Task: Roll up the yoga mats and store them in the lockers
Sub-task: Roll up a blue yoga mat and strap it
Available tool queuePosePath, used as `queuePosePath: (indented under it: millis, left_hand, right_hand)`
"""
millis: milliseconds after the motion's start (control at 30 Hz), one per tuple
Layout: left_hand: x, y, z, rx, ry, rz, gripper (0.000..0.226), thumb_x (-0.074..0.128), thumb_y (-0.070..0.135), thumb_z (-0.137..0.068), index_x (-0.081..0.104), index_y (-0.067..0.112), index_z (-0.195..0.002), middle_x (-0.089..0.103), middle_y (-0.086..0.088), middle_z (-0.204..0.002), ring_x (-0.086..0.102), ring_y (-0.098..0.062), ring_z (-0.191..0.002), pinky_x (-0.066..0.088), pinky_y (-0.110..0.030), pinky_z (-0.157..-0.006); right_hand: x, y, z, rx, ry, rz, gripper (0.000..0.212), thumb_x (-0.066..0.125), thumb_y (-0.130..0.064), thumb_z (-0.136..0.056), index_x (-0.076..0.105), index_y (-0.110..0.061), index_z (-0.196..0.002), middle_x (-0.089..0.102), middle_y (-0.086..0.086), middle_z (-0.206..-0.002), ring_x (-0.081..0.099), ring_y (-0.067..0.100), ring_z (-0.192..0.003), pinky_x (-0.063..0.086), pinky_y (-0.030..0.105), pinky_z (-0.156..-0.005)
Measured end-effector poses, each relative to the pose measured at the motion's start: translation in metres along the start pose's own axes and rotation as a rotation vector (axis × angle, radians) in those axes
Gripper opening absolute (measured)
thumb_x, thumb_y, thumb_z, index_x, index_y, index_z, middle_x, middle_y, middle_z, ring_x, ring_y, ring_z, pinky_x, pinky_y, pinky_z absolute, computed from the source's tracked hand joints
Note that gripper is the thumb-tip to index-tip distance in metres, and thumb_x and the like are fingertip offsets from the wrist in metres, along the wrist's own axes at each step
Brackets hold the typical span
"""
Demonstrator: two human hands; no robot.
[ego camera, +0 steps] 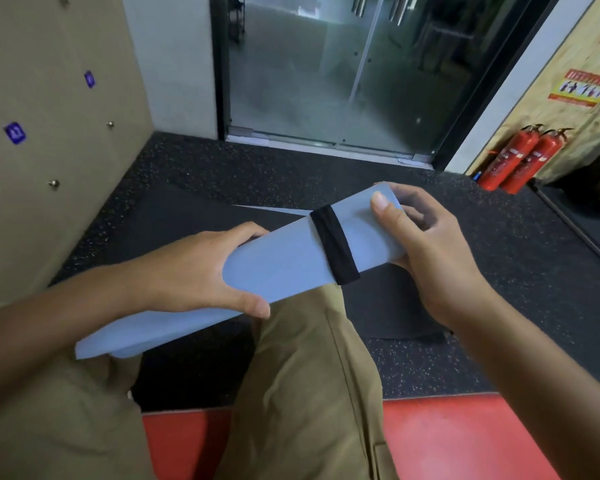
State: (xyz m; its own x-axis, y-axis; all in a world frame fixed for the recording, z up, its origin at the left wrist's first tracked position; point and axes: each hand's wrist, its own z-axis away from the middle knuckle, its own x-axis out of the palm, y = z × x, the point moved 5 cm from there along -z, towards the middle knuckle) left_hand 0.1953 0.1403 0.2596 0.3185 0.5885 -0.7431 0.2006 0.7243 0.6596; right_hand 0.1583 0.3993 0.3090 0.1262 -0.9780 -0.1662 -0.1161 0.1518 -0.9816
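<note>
Left hand: fingers and thumb wrapped round the mat's middle, forearm reaching in from the left.
Right hand: grips the far end, thumb on top.
Rolled mat: pale blue, held slanting above the knees.
Strap: black band encircling it near the right hand.

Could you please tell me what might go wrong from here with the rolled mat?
The blue mat has only one black band, near the right hand, so the end past the left hand, already looking looser, may unroll. The grip of both hands sits on the roll's sides; it could slip. The lockers look shut, so a hand must let go.
</note>
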Motion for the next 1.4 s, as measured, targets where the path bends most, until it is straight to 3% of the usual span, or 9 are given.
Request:
queuePosePath:
  millis: [200,367,533,633,733,933,1100,1300,1400]
  left_hand:
    - [-0.043,-0.028,0.021,-0.069,0.099,0.022,0.074,0.082,0.076,-0.052,0.051,0.053,-0.116,0.065,0.024,-0.112,0.064,0.001,-0.1,0.053,-0.038,-0.09]
    - [-0.097,-0.053,0.056,-0.166,0.25,-0.082,0.07,0.085,0.073,-0.052,0.053,0.05,-0.11,0.067,0.023,-0.104,0.064,0.001,-0.092,0.054,-0.037,-0.086]
    - [-0.135,-0.091,0.107,-0.273,0.352,-0.172,0.068,0.086,0.073,-0.055,0.052,0.053,-0.11,0.064,0.03,-0.106,0.062,0.006,-0.093,0.053,-0.033,-0.085]
    - [-0.147,-0.118,0.142,-0.35,0.412,-0.206,0.065,0.086,0.071,-0.055,0.051,0.054,-0.107,0.06,0.035,-0.105,0.059,0.009,-0.093,0.048,-0.027,-0.079]
    - [-0.151,-0.149,0.181,-0.452,0.467,-0.236,0.07,0.08,0.08,-0.053,0.05,0.051,-0.109,0.062,0.029,-0.102,0.059,0.006,-0.093,0.049,-0.031,-0.081]
    - [-0.131,-0.214,0.263,-0.654,0.521,-0.208,0.075,0.076,0.082,-0.062,0.051,0.035,-0.115,0.063,0.014,-0.106,0.061,-0.01,-0.098,0.05,-0.042,-0.091]
    - [-0.095,-0.265,0.328,-0.808,0.513,-0.139,0.073,0.074,0.08,-0.064,0.047,0.039,-0.118,0.059,0.016,-0.11,0.058,-0.009,-0.098,0.047,-0.034,-0.086]
    - [-0.035,-0.329,0.387,-1.022,0.488,-0.082,0.072,0.077,0.073,-0.068,0.052,0.033,-0.122,0.063,0.005,-0.117,0.062,-0.019,-0.103,0.052,-0.037,-0.091]
    - [-0.002,-0.36,0.413,-1.168,0.487,-0.067,0.079,0.074,0.078,-0.064,0.053,0.03,-0.124,0.064,0.003,-0.119,0.064,-0.022,-0.105,0.053,-0.042,-0.092]
  right_hand:
    - [0.05,-0.016,-0.03,-0.022,-0.07,-0.077,0.039,0.071,-0.046,-0.092,0.067,-0.021,-0.122,0.076,0.002,-0.109,0.073,0.02,-0.105,0.061,0.046,-0.089]
    - [0.107,-0.032,-0.058,-0.064,-0.281,-0.042,0.06,0.074,-0.062,-0.081,0.057,-0.036,-0.133,0.069,-0.006,-0.127,0.068,0.017,-0.116,0.054,0.05,-0.1]
    - [0.173,-0.05,-0.074,-0.122,-0.509,0.031,0.058,0.07,-0.042,-0.092,0.045,-0.035,-0.144,0.061,-0.008,-0.134,0.069,0.005,-0.107,0.057,0.022,-0.079]
    - [0.213,-0.047,-0.079,-0.156,-0.604,0.11,0.068,0.076,-0.052,-0.086,0.044,-0.035,-0.144,0.062,-0.007,-0.134,0.067,0.009,-0.114,0.059,0.04,-0.094]
    - [0.253,-0.044,-0.078,-0.164,-0.672,0.153,0.072,0.078,-0.052,-0.085,0.043,-0.036,-0.146,0.059,-0.005,-0.137,0.066,0.006,-0.114,0.058,0.044,-0.096]
    - [0.329,-0.031,-0.061,-0.22,-0.764,0.262,0.051,0.07,-0.033,-0.096,0.049,-0.028,-0.142,0.058,-0.007,-0.129,0.066,-0.002,-0.096,0.059,0.029,-0.086]
    - [0.392,-0.006,-0.038,-0.271,-0.863,0.338,0.034,0.07,-0.034,-0.096,0.061,-0.029,-0.128,0.063,-0.011,-0.123,0.064,0.004,-0.106,0.051,0.022,-0.086]
    - [0.458,0.036,-0.003,-0.279,-0.996,0.403,0.028,0.068,-0.03,-0.098,0.065,-0.024,-0.126,0.065,-0.015,-0.118,0.061,0.0,-0.109,0.041,0.001,-0.079]
    - [0.49,0.059,0.01,-0.289,-1.061,0.444,0.027,0.068,-0.03,-0.098,0.067,-0.02,-0.123,0.067,-0.009,-0.117,0.063,0.005,-0.104,0.041,0.003,-0.078]
